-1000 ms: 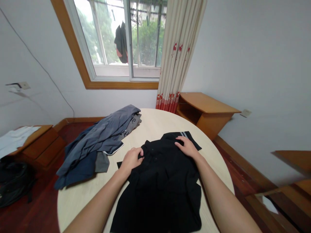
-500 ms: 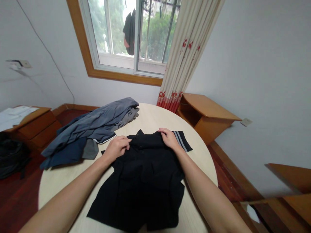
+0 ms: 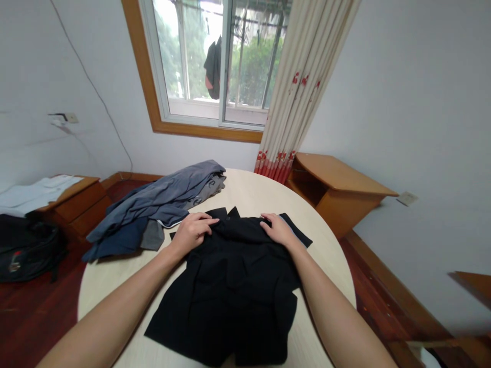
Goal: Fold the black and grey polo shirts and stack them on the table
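A black collared shirt (image 3: pixel 238 286) lies spread on the round table, its hem toward me and its collar tips (image 3: pixel 233 212) at the far end. My left hand (image 3: pixel 195 230) has its fingers closed on the cloth near the left shoulder. At the right shoulder, my right hand (image 3: pixel 279 229) pinches the cloth between thumb and fingers. Between both hands runs a loose fold across the upper part of the shirt. The right sleeve (image 3: pixel 301 231) sticks out beyond my right hand, and its stripes are mostly hidden.
A heap of grey and blue clothes (image 3: pixel 161 199) lies on the left side of the pale round table (image 3: pixel 253 186). Behind it are a window and a curtain (image 3: pixel 295 102). A wooden desk (image 3: pixel 341 176) stands at right; a black bag (image 3: pixel 30 250) sits at left by a drawer cabinet (image 3: pixel 82 209).
Both hands have drawn the upper cloth slightly toward me, and more of the collar area shows behind the fold. The right sleeve's stripes are now largely covered. The view has shifted a little.
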### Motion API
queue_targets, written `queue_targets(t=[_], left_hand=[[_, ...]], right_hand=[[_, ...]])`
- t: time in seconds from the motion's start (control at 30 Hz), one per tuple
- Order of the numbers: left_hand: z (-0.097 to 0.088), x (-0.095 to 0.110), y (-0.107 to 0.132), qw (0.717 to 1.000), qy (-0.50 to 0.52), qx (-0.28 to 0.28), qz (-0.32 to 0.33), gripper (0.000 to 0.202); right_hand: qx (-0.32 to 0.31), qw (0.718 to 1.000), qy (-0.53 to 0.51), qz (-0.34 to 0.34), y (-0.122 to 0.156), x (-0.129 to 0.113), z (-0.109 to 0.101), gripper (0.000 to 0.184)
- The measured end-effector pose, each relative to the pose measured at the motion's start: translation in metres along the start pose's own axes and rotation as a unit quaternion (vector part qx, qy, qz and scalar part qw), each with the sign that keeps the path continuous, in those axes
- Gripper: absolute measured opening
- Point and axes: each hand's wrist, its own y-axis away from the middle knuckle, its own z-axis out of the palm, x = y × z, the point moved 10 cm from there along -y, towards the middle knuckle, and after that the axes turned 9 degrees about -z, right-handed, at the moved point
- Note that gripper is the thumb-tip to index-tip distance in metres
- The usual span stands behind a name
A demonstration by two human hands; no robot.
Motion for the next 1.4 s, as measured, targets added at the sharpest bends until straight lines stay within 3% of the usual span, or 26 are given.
queue_targets(t=[0.2,0.3,0.4,0.53,0.6,0.7,0.77,0.83,0.97,1.03,1.13,1.27,1.4], left_hand=[[0.008,0.0,-0.004,0.999,0.035,-0.014,0.003,0.03],[0.008,-0.008,-0.006,0.998,0.038,-0.025,-0.053,0.023],[0.009,-0.021,-0.006,0.992,0.01,-0.048,-0.117,0.029],[0.013,-0.03,-0.006,0.986,-0.053,-0.083,-0.136,0.013],[0.003,-0.03,-0.007,0.986,-0.074,-0.054,-0.136,0.01],[-0.028,-0.02,-0.01,0.987,-0.092,0.057,-0.118,0.015],[-0.042,-0.011,-0.009,0.984,-0.101,0.109,-0.099,0.018],[-0.038,-0.006,-0.01,0.987,-0.101,0.09,-0.084,0.018],[0.01,-0.006,-0.006,0.992,-0.063,-0.081,-0.078,0.016],[0.026,-0.007,-0.003,0.987,-0.04,-0.129,-0.083,0.015],[0.025,-0.013,-0.003,0.988,-0.003,-0.111,-0.104,0.016],[0.011,-0.046,0.0,0.975,0.011,-0.049,-0.215,0.036],[0.018,-0.077,0.01,0.957,-0.015,-0.088,-0.275,0.035]], right_hand=[[-0.041,0.998,0.001,0.049,0.006,0.002,-0.005,0.03],[-0.042,0.996,-0.015,0.071,0.008,0.003,-0.006,0.02],[-0.038,0.995,-0.019,0.096,0.01,0.009,-0.006,0.018],[-0.044,0.988,0.0,0.147,0.013,0.018,-0.008,0.013],[0.039,0.985,0.023,0.165,0.015,0.015,-0.032,0.013],[0.269,0.952,0.044,0.137,0.03,-0.003,-0.089,0.024],[0.338,0.934,0.045,0.105,0.038,-0.014,-0.106,0.028],[0.291,0.948,0.057,0.114,0.036,-0.01,-0.1,0.026],[0.081,0.972,0.102,0.196,0.03,0.023,-0.059,0.02],[0.038,0.968,0.135,0.209,0.03,0.03,-0.051,0.021],[0.037,0.965,0.183,0.182,0.027,0.022,-0.054,0.027],[0.044,0.985,0.153,0.066,0.014,-0.012,-0.046,0.041],[0.007,0.995,0.096,0.029,0.009,-0.012,-0.026,0.037]])
